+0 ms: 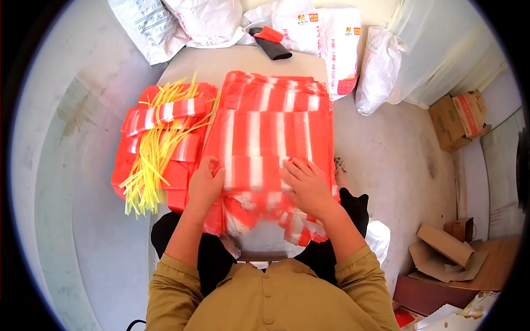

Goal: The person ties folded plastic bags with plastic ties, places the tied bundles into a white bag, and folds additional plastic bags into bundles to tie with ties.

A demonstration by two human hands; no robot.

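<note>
A stack of red-and-white striped plastic sheets or bags lies in front of me, its near end hanging loosely over the table edge. At the left side of a folded part of the top sheet is my left hand, with its fingers bent at the fold. My right hand rests on the right side of that fold, fingers apart and lying on the plastic. Left of the stack, yellow strips lie across folded red bundles and a narrow striped bundle.
White printed sacks line the far side of the table. A dark roll with a red piece lies at its far edge. Cardboard boxes stand at the right, with opened cardboard at lower right.
</note>
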